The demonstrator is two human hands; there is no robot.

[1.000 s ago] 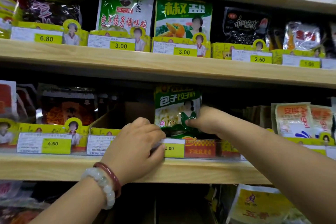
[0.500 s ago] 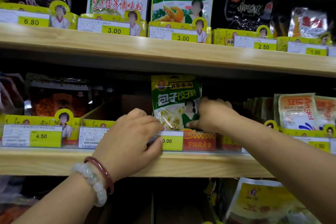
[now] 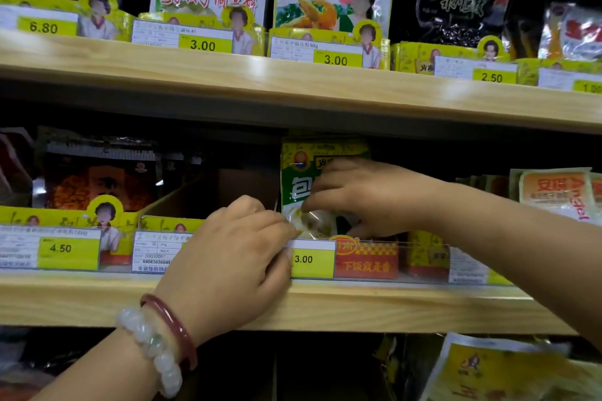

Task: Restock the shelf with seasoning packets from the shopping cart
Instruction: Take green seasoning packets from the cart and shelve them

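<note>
From the head camera, the right hand (image 3: 365, 198) reaches across the front of a green and yellow seasoning packet (image 3: 301, 179) standing upright on the middle shelf (image 3: 391, 306). Its fingers are curled over the packet's face, the fingertips touching the clear lower part of the wrapper, and the thumb sits low against the packet's bottom edge; the hand seems to pinch the packet lightly, though the far side of the grip is hidden. The left hand (image 3: 228, 264) rests lower, at the shelf's front lip. Its fingers are bent and pressed together, the fingertips against the clear plastic rail (image 3: 423, 257) just beside the yellow price tag (image 3: 311, 259) reading 3.00. Whether it holds anything between the fingers I cannot tell. On that wrist sit a pale bead bracelet (image 3: 153, 345) and a dark red bangle (image 3: 172, 325).

The packet stands behind the rail, directly above the 3.00 tag, with its top nearly reaching the underside of the upper shelf (image 3: 293, 88). It has a yellow band with a round logo at the top, large white characters on green in the middle, mostly covered by the right hand, and a glossy food picture lower down. To its left is an open cardboard tray (image 3: 195, 202) with a dark interior. Further left stand dark packets (image 3: 97, 179) behind a 4.50 tag (image 3: 62, 249). To the right, orange and white packets (image 3: 553, 192) lean in a row.
</note>
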